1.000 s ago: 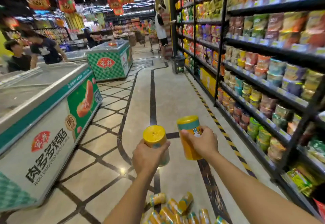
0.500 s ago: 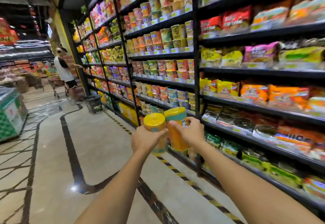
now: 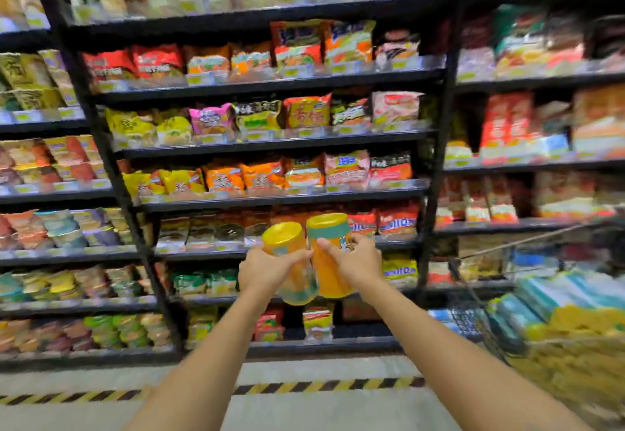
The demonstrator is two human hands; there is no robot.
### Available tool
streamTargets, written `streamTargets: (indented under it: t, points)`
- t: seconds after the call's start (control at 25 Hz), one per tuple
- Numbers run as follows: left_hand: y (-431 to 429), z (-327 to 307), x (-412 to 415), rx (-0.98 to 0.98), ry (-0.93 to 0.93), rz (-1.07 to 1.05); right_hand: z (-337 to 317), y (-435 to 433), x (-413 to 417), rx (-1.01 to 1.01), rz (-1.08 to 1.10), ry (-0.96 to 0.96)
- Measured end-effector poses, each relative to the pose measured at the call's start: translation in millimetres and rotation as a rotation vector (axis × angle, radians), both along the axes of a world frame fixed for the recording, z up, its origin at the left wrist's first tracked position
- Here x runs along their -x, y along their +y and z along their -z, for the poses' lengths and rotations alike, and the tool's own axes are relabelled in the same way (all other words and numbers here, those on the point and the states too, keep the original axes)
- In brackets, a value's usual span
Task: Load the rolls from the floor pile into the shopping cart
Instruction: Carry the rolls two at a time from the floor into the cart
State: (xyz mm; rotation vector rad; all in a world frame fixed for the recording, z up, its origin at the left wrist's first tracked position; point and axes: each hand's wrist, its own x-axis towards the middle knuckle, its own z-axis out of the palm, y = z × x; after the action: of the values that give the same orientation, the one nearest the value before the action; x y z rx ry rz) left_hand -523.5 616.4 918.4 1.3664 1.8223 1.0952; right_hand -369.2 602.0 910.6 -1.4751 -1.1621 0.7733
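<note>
Swung further right than half a second ago, the view now faces the shelves (image 3: pixel 270 141) head-on, and the shopping cart (image 3: pixel 473 324) has come in at the right edge, holding blurred yellow and teal packs. Bare floor (image 3: pixel 321 410) with a striped tape line (image 3: pixel 321 386) runs along the shelf foot. The left hand (image 3: pixel 270 270) grips a tilted yellow roll (image 3: pixel 287 239); the right hand (image 3: pixel 355 263) grips a second roll (image 3: pixel 329 227), upright. Both rolls sit side by side, left of the cart's rim.

Glossy plastic-looking rolls (image 3: pixel 324 261); black metal-looking shelving (image 3: pixel 270 200); wire cart (image 3: pixel 473 288).
</note>
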Motion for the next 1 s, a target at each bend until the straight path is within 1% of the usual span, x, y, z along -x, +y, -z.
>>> streamTargets:
  t: [0.12, 0.2, 0.32, 0.44, 0.56, 0.72, 0.84, 1.0]
  points:
    - [-2.5, 4.1, -99.3, 0.005, -0.129, 0.166, 1.6, -25.2, -99.7, 0.006, 0.216, 0.058]
    - [-7.4, 6.9, -163.5, 0.011, -0.148, 0.247, 6.7, -40.7, -168.5, 0.025, 0.305, 0.101]
    - [-12.8, 16.0, -249.9, -0.008, -0.176, 0.338, 14.1, -65.2, -258.9, 0.028, 0.418, 0.086]
    - [-21.6, 24.6, -334.9, -0.001, -0.212, 0.375, 18.6, -92.4, -341.0, 0.044, 0.503, 0.092]
    - [-23.7, 29.0, -401.3, 0.012, -0.22, 0.391, 19.7, -104.1, -408.3, 0.058, 0.543, 0.124]
    - [-3.3, 39.3, -460.0, 0.036, -0.181, 0.377, 30.2, -88.6, -467.1, 0.07, 0.57, 0.14]
    - [29.0, 54.0, -502.6, 0.052, -0.134, 0.37, 46.9, -56.0, -510.0, 0.085, 0.568, 0.14]
    - [82.2, 77.8, -552.2, 0.089, -0.15, 0.351, 56.9, -0.6, -559.6, 0.094, 0.525, 0.186]
